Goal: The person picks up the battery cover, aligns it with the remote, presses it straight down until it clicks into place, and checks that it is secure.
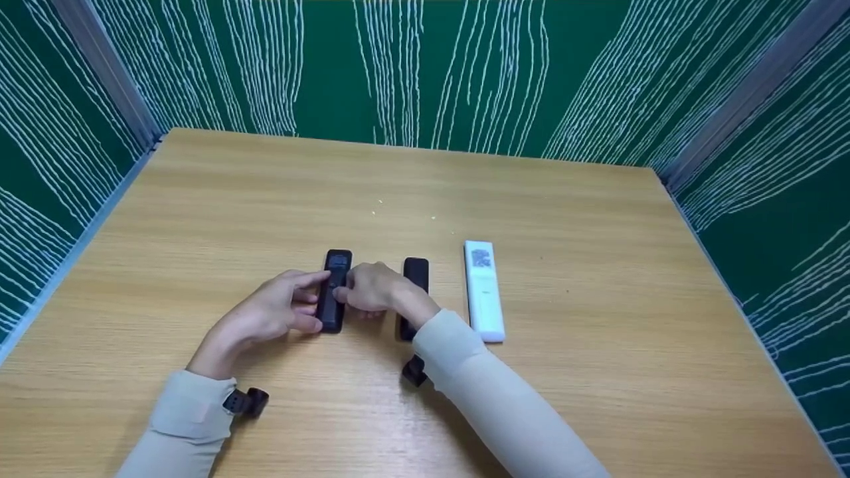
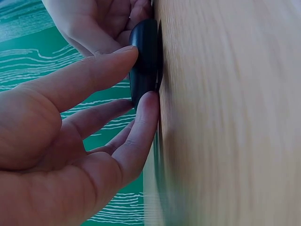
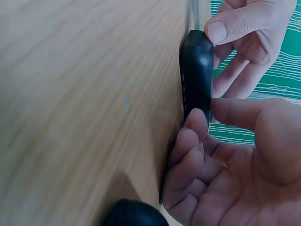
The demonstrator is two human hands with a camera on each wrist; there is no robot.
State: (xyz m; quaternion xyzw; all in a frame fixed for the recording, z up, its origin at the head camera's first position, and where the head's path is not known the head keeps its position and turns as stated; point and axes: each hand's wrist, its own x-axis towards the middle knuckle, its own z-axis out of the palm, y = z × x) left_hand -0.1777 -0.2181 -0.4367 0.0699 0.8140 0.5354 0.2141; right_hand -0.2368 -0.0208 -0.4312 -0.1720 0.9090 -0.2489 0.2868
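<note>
A slim black remote control [image 1: 331,309] lies on the wooden table between the two hands. My left hand [image 1: 269,309] holds its left side, with thumb and fingers spread along it. From the other side my right hand [image 1: 373,287] grips the same remote, its thumb over the top face and its other fingers curled at the right edge. In the right wrist view the remote [image 3: 196,70] stays close to the tabletop. Right of it lies a second black remote [image 1: 416,271], partly hidden beneath the right wrist.
A white remote [image 1: 487,299] with a patterned square at its far end lies farther right. Small pale specks dot the table [image 1: 279,179] behind the hands. Green walls [image 1: 332,73] with white streaks border the table's back and sides.
</note>
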